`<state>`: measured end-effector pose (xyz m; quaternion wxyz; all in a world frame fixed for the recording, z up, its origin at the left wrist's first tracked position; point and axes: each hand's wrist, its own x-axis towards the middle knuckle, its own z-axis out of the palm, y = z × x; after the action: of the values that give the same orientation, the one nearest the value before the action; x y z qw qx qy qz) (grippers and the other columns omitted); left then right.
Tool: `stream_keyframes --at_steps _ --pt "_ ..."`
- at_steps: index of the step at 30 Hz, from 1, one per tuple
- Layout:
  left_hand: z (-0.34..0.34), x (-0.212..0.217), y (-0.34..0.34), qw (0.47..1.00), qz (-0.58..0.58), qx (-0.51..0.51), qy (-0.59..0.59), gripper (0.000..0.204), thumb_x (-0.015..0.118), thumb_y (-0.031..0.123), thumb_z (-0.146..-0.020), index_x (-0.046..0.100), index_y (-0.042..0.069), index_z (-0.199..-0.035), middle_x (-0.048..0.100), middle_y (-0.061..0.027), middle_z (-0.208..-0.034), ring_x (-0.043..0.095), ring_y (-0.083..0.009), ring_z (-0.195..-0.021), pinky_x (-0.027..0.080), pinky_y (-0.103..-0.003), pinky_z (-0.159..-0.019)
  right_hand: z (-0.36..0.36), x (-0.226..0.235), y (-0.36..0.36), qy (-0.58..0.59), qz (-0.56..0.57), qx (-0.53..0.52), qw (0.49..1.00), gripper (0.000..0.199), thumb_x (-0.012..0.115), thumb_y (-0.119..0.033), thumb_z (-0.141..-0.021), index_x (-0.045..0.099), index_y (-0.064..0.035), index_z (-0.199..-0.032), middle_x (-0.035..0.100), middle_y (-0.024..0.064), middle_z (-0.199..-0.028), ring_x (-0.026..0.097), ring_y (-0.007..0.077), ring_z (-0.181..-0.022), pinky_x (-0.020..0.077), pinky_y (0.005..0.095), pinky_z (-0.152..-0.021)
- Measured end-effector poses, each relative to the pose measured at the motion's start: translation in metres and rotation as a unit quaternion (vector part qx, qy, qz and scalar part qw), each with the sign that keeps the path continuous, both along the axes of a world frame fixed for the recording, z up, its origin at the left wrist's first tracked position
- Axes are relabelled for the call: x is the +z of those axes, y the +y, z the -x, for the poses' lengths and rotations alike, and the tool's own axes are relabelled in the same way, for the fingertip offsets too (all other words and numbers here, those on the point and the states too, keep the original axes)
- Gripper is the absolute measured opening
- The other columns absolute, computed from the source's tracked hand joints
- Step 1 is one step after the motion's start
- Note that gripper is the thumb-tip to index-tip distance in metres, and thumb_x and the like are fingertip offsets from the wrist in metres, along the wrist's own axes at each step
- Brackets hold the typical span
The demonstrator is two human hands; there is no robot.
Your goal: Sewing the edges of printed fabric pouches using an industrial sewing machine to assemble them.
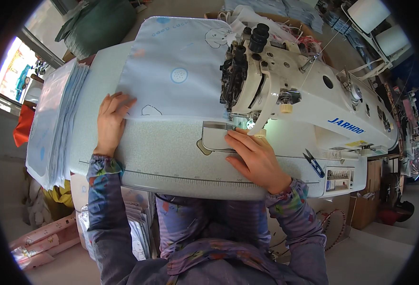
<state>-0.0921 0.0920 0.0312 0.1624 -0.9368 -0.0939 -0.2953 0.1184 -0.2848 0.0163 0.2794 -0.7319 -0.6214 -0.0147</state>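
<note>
Bare tabletop (pixel 166 154) at six o'clock; the sewing machine (pixel 321 80), at two, hides one edge of the pale blue cloth (pixel 171 90), at eleven; left hand (pixel 111 116) on its eight-o'clock corner, right hand (pixel 258 159) at four, both grips impossible to tell

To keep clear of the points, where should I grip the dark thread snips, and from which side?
Take the thread snips by their handles, probably from the near right: they lie slantwise, with the slightly spread blades pointing away and left.
</note>
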Motion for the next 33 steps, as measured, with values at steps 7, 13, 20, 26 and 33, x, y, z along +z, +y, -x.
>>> stream_keyframes --at_steps 7,13,20,26,33 --pt "0.044 0.021 -0.043 0.981 0.152 -0.025 0.121 0.046 0.065 -0.004 -0.076 0.077 0.010 -0.118 0.071 -0.0087 -0.100 0.068 -0.0306 -0.089 0.058 -0.041 -0.080 -0.001 0.000 -0.007 0.014 -0.022 -0.010 1.000 0.045 0.079 -0.018 -0.092 0.069 -0.0032 -0.133 0.065 0.0123 -0.141 0.064 0.0324 -0.127 0.0530 0.0424 -0.105" --pt "0.116 0.038 -0.203 0.928 0.282 -0.074 0.231 0.049 0.071 0.003 -0.075 0.078 0.011 -0.123 0.069 -0.0017 -0.087 0.068 -0.0195 -0.077 0.057 -0.034 -0.063 0.014 0.006 0.011 0.017 -0.045 0.044 0.998 0.050 0.074 -0.027 -0.096 0.065 -0.0028 -0.139 0.062 0.0122 -0.145 0.059 0.0311 -0.131 0.0439 0.0491 -0.113" --pt "0.098 0.020 -0.283 0.869 0.430 -0.148 0.197 0.052 0.068 0.002 -0.072 0.077 0.012 -0.123 0.058 -0.0016 -0.082 0.064 -0.0212 -0.072 0.055 -0.036 -0.062 0.013 -0.004 0.004 -0.059 -0.007 -0.097 0.993 0.059 0.077 -0.034 -0.092 0.064 -0.0001 -0.139 0.062 0.0108 -0.146 0.060 0.0314 -0.120 0.0423 0.0473 -0.109" --pt "0.076 0.019 -0.288 0.874 0.431 -0.151 0.167 0.053 0.068 0.002 -0.069 0.079 0.014 -0.119 0.054 -0.0027 -0.077 0.062 -0.0227 -0.069 0.054 -0.038 -0.061 0.007 0.000 0.004 -0.016 -0.010 -0.090 0.996 0.057 0.081 -0.033 -0.088 0.068 -0.0016 -0.134 0.065 0.0097 -0.143 0.060 0.0331 -0.118 0.0446 0.0459 -0.107" --pt "0.040 0.015 -0.276 0.905 0.384 -0.132 0.126 0.047 0.068 0.003 -0.072 0.079 0.014 -0.116 0.058 -0.0017 -0.082 0.064 -0.0230 -0.073 0.052 -0.038 -0.062 0.007 -0.001 0.002 -0.002 -0.032 -0.090 0.995 0.051 0.081 -0.030 -0.088 0.071 -0.0053 -0.131 0.069 0.0098 -0.139 0.063 0.0348 -0.114 0.0485 0.0450 -0.103"
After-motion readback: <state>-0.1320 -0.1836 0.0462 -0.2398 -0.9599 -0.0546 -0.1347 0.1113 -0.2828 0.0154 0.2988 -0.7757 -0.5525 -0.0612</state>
